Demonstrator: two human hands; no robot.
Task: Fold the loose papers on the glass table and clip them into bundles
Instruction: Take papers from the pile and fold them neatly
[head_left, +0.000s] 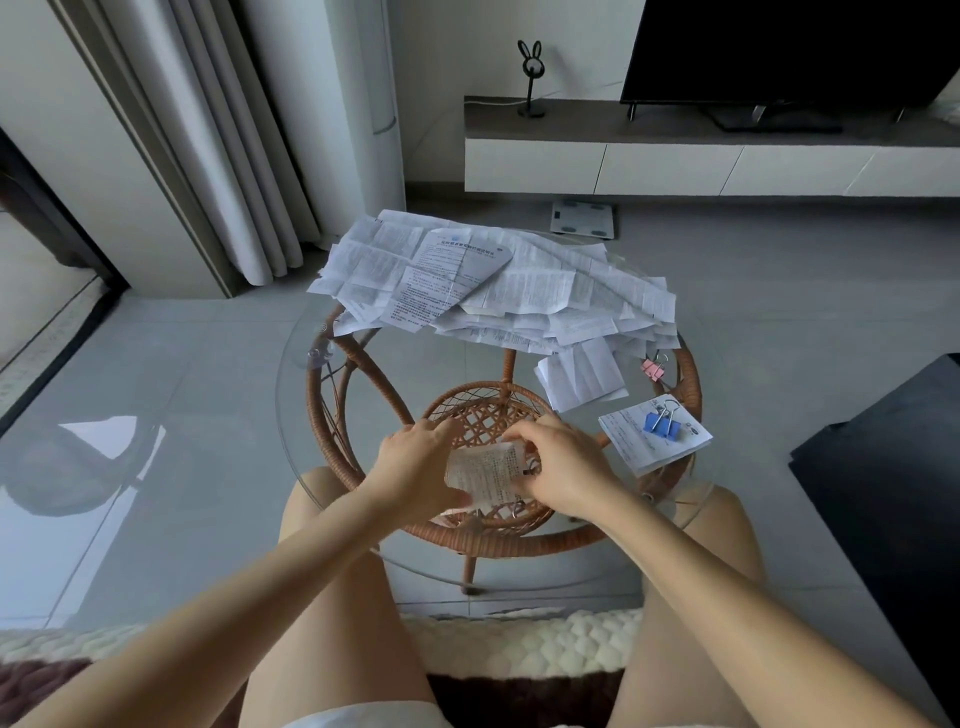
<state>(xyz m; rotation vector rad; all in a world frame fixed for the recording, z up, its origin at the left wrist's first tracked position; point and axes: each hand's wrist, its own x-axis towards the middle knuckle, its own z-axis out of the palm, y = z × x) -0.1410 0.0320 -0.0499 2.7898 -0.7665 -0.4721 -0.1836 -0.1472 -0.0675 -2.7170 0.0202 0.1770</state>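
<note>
- A person sits at a round glass desk (284, 374) on a wicker frame (321, 410), bare knees on either side of it.
- Both hands are at the near edge of the desk, above the woven lower shelf (483, 413) that shows through the glass.
- The left hand (415, 462) holds the left side of a small folded paper (485, 470). Its fingers (441, 428) are curled over the paper's far corner and its thumb is under the near edge.
- The right hand (563, 467) grips the right side of the same paper, its fingers (524, 431) bent down onto the top edge. A small dark spot shows beside this hand, too small to identify.
- The folded paper is printed with fine text and sits between the two hands; whether it touches the glass cannot be told.
- A wide pile of loose papers (493, 280), creased and overlapping, covers the far half of the desk and hangs over its far-left rim.
- One folded sheet (582, 376) lies just in front of the pile on the right.
- A pink binder clip (653, 369) lies near that sheet, beside the right rim.
- Closer in on the right lies a finished bundle (670, 449) with a blue binder clip (658, 423) on its far edge.
- Beyond the desk, a bathroom scale (583, 219) lies on the grey tiled floor.
- A dark television (779, 52) and a rabbit-eared stand (531, 73) stand on a low white cabinet (675, 163).
- Pale curtains (234, 156) hang on the left.
</note>
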